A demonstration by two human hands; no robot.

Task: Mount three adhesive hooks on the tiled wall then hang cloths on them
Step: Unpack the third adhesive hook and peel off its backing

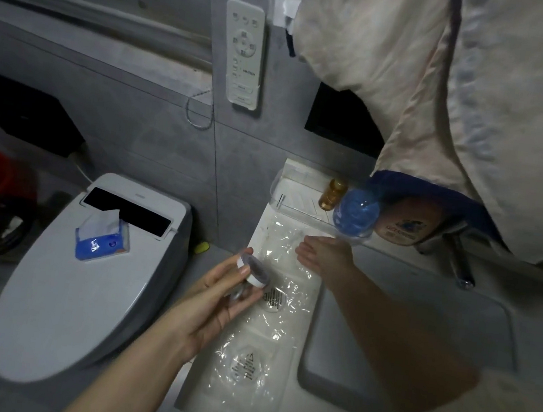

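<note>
My left hand (216,299) holds a round adhesive hook (253,267) with a white rim and dark centre, thumb and fingers curled round it, above the left edge of the white counter (275,400). On the counter lies a clear plastic blister pack (266,312) with round labelled pockets. My right hand (319,253) rests with straight fingers on the far end of that pack. Pale cloths (451,91) hang at the upper right in front of the grey tiled wall (157,114).
A closed white toilet (87,285) with a blue tissue pack (102,235) stands at the left. A white remote panel (245,53) is fixed to the wall. A clear shelf holds a blue cap (356,210) and amber bottle (332,193). A sink basin (402,327) lies right.
</note>
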